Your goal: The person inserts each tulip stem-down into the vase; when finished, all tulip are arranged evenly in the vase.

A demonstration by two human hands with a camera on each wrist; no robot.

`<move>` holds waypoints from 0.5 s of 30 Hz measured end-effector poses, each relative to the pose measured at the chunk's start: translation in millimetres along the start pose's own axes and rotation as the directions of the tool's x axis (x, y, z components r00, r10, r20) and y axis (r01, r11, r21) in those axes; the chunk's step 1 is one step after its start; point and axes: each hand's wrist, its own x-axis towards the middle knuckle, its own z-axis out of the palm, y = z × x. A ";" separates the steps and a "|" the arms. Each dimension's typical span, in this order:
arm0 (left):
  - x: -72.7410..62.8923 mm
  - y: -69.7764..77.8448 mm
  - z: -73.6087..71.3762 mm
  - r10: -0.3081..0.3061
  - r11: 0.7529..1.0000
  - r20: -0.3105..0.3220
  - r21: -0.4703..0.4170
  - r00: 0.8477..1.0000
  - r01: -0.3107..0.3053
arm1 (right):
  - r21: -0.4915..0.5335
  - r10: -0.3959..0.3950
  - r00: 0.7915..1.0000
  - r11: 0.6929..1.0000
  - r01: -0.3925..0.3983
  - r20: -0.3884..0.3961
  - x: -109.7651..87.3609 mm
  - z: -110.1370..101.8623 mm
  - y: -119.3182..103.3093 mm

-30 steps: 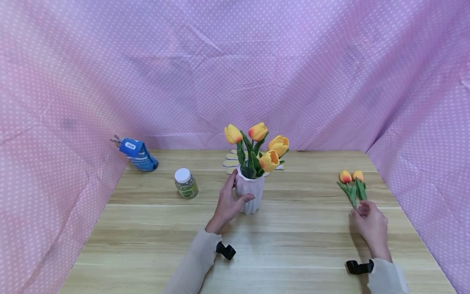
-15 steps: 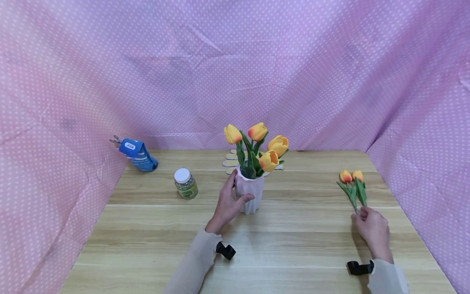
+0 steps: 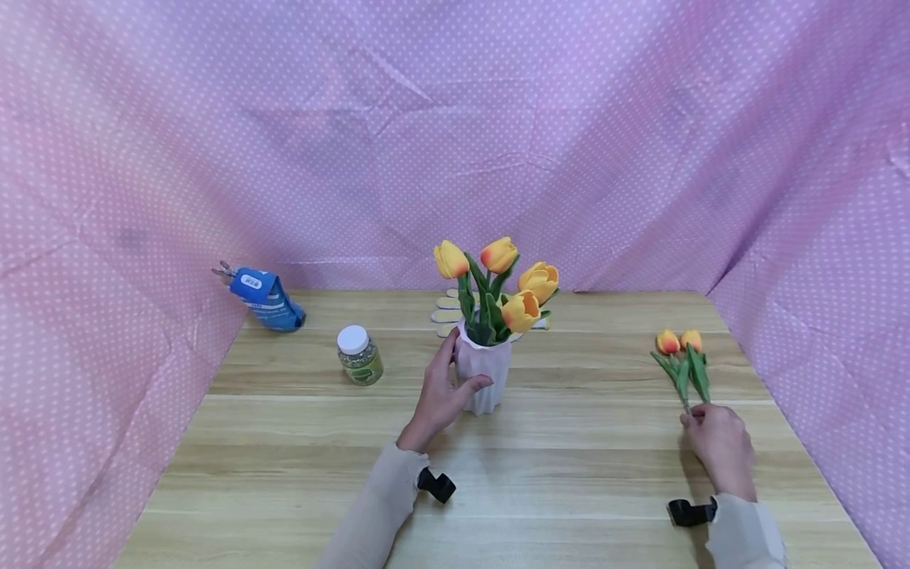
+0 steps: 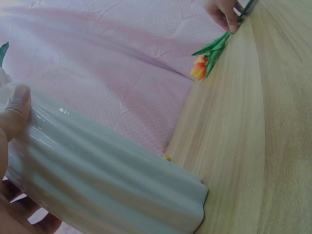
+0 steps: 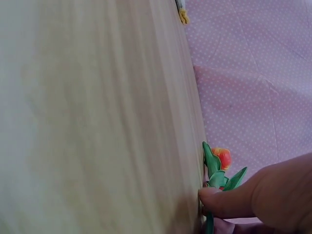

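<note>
My left hand [image 3: 442,395] is wrapped round a white fluted vase [image 3: 490,379], which stands upright on the table. In the left wrist view the thumb lies on one side of the vase [image 4: 107,161] and the fingers on the other. Several yellow-orange tulips [image 3: 500,256] stand in the vase. Far to the right, two more tulips [image 3: 668,342] lie side by side on the table, blooms pointing away. My right hand [image 3: 721,442] pinches a tulip stem below the leaves; the right wrist view shows the thumb and fingers on the green stem [image 5: 209,223].
Left of the vase is a jar [image 3: 362,363] with a white lid. A blue bag [image 3: 268,299] with a metal clip sits at the back left. Partly hidden behind the vase lie yellow-and-white gloves [image 3: 446,315]. Pink dotted cloth [image 3: 455,142] rises around the wooden table.
The right hand has slid a little toward the person along the stems, baring more of them. Its tulips have barely shifted. The left hand and vase have not moved.
</note>
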 end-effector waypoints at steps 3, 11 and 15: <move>-0.2 0.5 -0.4 -0.001 1.000 0.003 0.001 1.000 0.001 | -0.008 0.015 1.000 1.000 -0.015 0.015 2.2 -0.1 0.0; 0.1 -1.0 0.1 -0.014 1.000 0.004 0.000 1.000 0.014 | -0.013 -0.014 0.999 1.000 0.014 0.041 5.1 -0.3 3.9; -0.2 -1.2 -0.2 -0.011 1.000 0.005 -0.002 1.000 0.011 | -0.007 -0.018 0.998 1.000 0.019 0.060 5.1 -2.2 3.9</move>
